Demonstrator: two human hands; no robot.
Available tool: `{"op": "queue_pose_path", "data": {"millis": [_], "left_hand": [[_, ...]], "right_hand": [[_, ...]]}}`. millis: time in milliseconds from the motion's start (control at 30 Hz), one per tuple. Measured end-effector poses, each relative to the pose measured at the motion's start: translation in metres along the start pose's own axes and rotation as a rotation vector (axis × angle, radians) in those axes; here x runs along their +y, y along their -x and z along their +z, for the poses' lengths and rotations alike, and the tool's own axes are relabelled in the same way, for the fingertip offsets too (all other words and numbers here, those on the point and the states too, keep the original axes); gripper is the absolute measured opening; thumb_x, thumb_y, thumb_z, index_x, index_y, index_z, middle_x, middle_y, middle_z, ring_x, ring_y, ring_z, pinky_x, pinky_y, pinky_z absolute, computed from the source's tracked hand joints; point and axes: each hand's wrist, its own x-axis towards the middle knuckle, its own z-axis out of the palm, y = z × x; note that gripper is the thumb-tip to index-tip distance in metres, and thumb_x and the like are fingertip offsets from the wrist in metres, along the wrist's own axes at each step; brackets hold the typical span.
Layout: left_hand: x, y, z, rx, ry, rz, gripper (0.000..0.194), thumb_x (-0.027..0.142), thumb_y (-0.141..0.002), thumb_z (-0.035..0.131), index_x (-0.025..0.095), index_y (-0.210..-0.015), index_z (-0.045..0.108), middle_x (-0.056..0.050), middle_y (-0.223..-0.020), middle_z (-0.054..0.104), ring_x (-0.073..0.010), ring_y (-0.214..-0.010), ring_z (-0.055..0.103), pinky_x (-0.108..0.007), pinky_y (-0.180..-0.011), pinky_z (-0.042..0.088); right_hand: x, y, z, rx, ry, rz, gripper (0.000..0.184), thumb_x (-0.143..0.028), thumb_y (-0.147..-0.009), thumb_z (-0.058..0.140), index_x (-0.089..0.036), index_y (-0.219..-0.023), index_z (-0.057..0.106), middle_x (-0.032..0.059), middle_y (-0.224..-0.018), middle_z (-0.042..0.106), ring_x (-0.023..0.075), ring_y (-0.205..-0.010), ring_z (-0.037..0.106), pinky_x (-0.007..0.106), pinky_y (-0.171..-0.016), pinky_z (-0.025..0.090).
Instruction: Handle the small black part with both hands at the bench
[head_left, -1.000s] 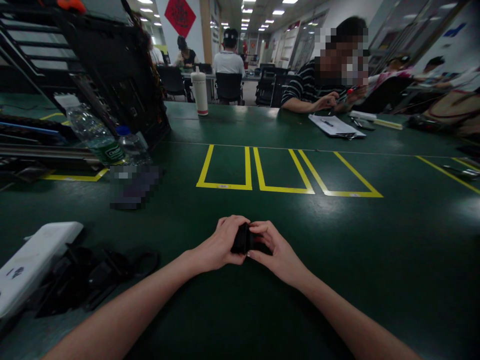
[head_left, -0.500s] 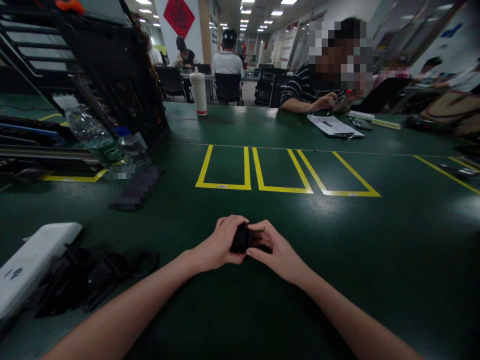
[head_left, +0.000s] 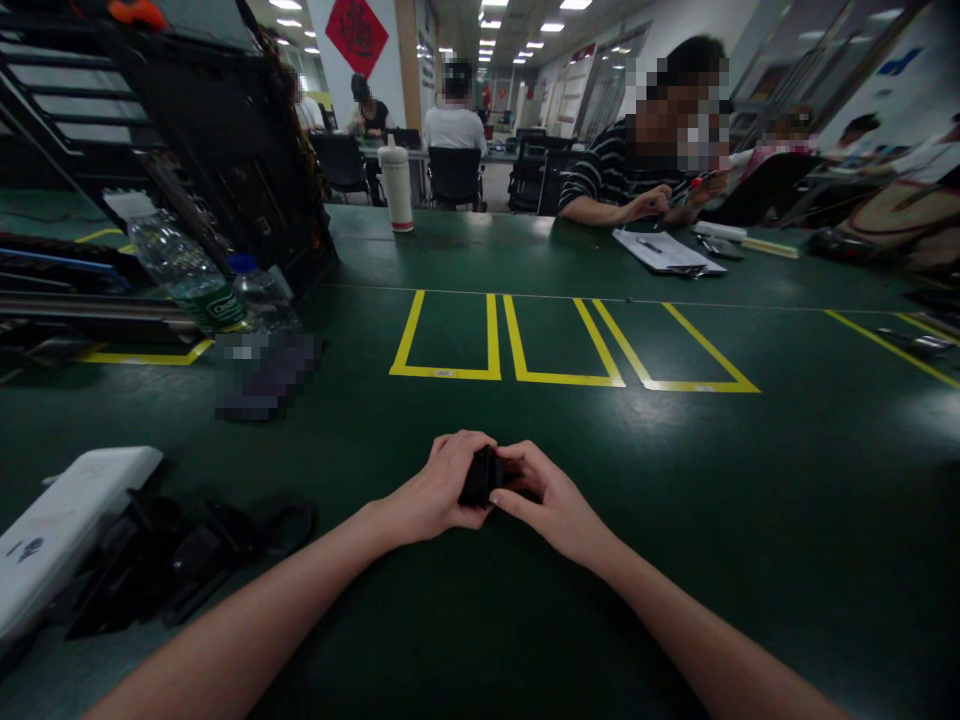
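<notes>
Right thumb [head_left: 514, 503] has shifted a little up and inward since the earlier frame, its tip now against the near right side of the black piece [head_left: 474, 482]; left hand [head_left: 420, 500] looks unmoved. Piece is between the two hands, low over the table [head_left: 360, 620] or resting on it — cannot tell which. It lies right of the left palm and left of the right hand [head_left: 562, 515]. Left hand nearer: fingers wrapped over its left and far sides, thumb at the near edge. Right fingers grasp the right side, thumb near, index far. Long axis partly hidden; visible right edge runs roughly near-to-far, so the right hand appears to meet it side-on.

Count: one black piece in hand, two bare hands, three yellow tape outlines [head_left: 446, 374] beyond them, two plastic bottles [head_left: 180, 262] off left, one white cup [head_left: 397, 190], one white case [head_left: 82, 520] — dark gear [head_left: 214, 545] beside it, number unclear.
</notes>
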Motion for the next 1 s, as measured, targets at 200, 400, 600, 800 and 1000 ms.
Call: {"op": "queue_pose_path", "data": {"millis": [200,400,600,800,1000], "left_hand": [[0.0024,0.0007,-0.003,-0.023,0.01,-0.005,0.063,0.015,-0.067,0.062,0.023,-0.118,0.027,-0.007,-0.114,0.039,-0.0239,-0.103,0.04,-0.041,-0.09,0.033],[-0.0012,-0.0006,0.0006,0.012,-0.009,0.028,0.065,0.014,-0.065,0.063,0.022,-0.118,0.027,-0.007,-0.114,0.04,-0.0233,-0.105,0.039,-0.04,-0.092,0.031],[-0.0006,0.0,-0.0003,0.0,-0.014,0.03,0.065,0.014,-0.065,0.064,0.022,-0.118,0.027,-0.006,-0.114,0.04,-0.0227,-0.104,0.039,-0.04,-0.093,0.03],[-0.0033,-0.0001,0.0025,0.023,-0.014,0.025,0.066,0.013,-0.064,0.064,0.022,-0.118,0.027,-0.006,-0.114,0.04,-0.0226,-0.104,0.039,-0.038,-0.092,0.032],[-0.0033,0.0005,0.0024,0.017,-0.002,0.02,0.064,0.015,-0.065,0.064,0.023,-0.118,0.028,-0.006,-0.114,0.04,-0.0231,-0.105,0.039,-0.039,-0.092,0.032]], "right_hand": [[0.0025,0.0008,0.0019,0.007,-0.015,-0.045,0.029,-0.019,-0.074,0.059,-0.025,-0.1,0.047,0.0013,-0.103,0.048,0.0168,-0.096,0.053,0.034,-0.08,0.047],[0.0003,-0.0008,0.0043,0.051,-0.031,0.016,0.027,-0.02,-0.076,0.055,-0.023,-0.101,0.046,0.002,-0.102,0.053,0.0177,-0.098,0.052,0.036,-0.083,0.045],[0.0019,0.0011,0.0006,0.002,0.026,-0.027,0.033,-0.018,-0.074,0.058,-0.025,-0.103,0.046,0.0028,-0.106,0.049,0.0186,-0.101,0.05,0.035,-0.081,0.046],[0.0022,0.0005,0.0029,0.055,0.002,-0.024,0.022,-0.021,-0.077,0.055,-0.025,-0.097,0.048,0.0021,-0.102,0.05,0.0181,-0.096,0.053,0.034,-0.077,0.046],[-0.0008,-0.0004,0.0024,0.058,-0.001,0.05,0.029,-0.022,-0.078,0.054,-0.024,-0.105,0.045,0.0027,-0.105,0.052,0.0182,-0.1,0.052,0.037,-0.084,0.044]]}}
